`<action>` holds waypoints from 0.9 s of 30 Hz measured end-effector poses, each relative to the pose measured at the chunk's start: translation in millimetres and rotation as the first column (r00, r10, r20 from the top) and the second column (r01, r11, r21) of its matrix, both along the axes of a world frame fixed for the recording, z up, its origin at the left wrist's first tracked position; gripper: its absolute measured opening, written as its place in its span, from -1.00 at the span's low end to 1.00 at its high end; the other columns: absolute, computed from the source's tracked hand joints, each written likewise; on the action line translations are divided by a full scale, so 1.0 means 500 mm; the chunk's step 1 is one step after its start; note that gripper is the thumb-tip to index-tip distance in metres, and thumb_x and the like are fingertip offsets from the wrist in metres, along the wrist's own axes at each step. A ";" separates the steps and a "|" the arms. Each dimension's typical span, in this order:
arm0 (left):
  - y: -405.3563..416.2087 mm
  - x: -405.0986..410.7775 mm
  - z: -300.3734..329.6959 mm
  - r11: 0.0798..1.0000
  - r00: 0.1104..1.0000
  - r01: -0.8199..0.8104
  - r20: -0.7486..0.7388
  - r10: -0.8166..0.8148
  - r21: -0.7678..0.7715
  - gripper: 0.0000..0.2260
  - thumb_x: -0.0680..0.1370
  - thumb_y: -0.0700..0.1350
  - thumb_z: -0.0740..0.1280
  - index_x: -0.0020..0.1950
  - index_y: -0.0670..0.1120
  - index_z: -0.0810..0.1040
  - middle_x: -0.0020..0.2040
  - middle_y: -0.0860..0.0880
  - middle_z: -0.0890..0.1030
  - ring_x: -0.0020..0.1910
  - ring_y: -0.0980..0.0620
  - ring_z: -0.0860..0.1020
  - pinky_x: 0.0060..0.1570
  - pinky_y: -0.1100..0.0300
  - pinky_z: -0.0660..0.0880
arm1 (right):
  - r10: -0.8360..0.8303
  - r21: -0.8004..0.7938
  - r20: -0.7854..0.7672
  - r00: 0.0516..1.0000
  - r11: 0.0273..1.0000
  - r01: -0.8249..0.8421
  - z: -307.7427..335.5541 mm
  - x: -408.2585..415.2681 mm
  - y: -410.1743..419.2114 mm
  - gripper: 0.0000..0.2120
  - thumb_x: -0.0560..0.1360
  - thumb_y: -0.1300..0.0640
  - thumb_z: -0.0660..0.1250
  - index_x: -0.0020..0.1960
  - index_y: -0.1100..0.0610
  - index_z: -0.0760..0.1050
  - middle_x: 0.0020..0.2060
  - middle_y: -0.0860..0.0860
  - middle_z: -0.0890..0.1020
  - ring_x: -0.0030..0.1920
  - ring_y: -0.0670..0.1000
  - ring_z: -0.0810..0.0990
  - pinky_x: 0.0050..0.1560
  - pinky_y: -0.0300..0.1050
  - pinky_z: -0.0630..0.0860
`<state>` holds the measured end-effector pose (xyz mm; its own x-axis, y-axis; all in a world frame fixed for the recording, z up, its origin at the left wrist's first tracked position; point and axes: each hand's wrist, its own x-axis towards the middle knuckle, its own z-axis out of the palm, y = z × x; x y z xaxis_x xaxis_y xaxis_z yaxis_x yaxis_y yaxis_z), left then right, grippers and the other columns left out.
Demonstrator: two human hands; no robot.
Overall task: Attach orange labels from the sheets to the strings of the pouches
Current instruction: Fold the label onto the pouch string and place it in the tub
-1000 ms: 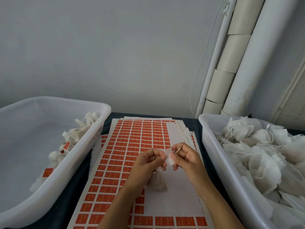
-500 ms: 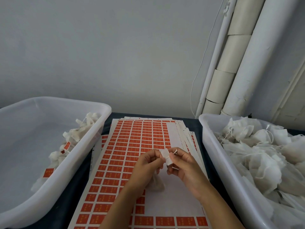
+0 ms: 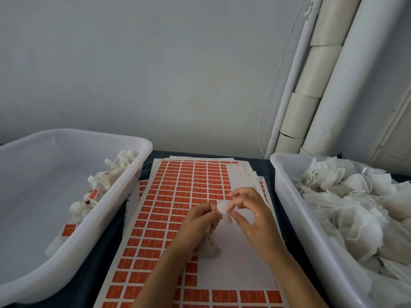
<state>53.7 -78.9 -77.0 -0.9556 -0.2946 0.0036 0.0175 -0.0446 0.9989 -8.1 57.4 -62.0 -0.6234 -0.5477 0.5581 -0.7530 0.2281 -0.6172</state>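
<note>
A stack of label sheets (image 3: pixel 178 196) with rows of orange labels lies in the middle of the dark table. Above the sheet's bare white part, my left hand (image 3: pixel 200 221) and my right hand (image 3: pixel 249 214) meet. Between their fingertips they pinch a small label (image 3: pixel 222 207), seen from its pale back side. A small white pouch (image 3: pixel 209 247) hangs below my left hand and rests on the sheet. Its string is hidden between my fingers.
A white tub (image 3: pixel 124 190) on the left holds a few pouches with orange labels along its right wall. A second white tub (image 3: pixel 295 216) on the right is heaped with white pouches and loose strings. White pipes stand at the back right corner.
My hands have stayed over the same spot. The pale label has turned more upright between my fingertips, and my right fingers have shifted their pinch on it.
</note>
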 end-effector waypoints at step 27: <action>-0.004 0.001 -0.005 0.999 0.997 0.046 -0.064 -0.045 0.006 -0.87 0.53 -0.30 0.31 -0.18 -0.14 0.59 -0.33 0.00 0.60 -0.38 0.17 0.51 -0.31 0.36 0.47 | 0.032 -0.027 0.177 0.984 0.999 -0.028 -0.003 -0.017 0.013 -0.93 0.45 0.07 0.34 -0.16 -0.09 0.48 -0.10 -0.26 0.59 0.05 -0.23 0.53 0.03 -0.42 0.46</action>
